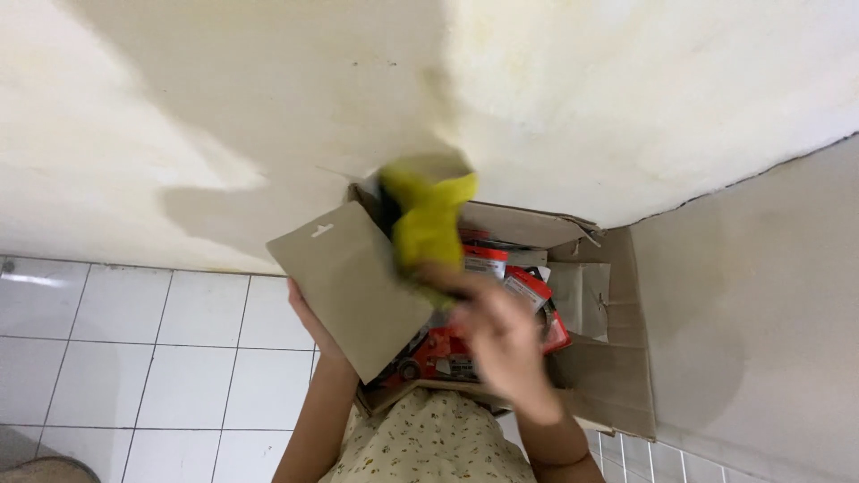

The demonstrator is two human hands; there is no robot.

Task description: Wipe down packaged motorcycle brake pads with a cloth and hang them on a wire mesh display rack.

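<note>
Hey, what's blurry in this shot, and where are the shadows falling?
In the head view, the right hand and the yellow item it grips are smeared by motion blur; the left hand holding the brown card is sharp, as are the red packets in the cardboard box. A soft shadow darkens the wall left of the box, and daylight glares off the floor tiles.

The flat card (353,286) held up by the left hand (309,320) is plain grey-brown, and the blurred item (428,224) at the right hand (501,335) is yellow-green. Red, white and black packets (528,291) are seen inside the brown cardboard box (617,358). White square tiles (152,358) cover the floor, and the garment (429,443) is cream with small dark flecks.
</note>
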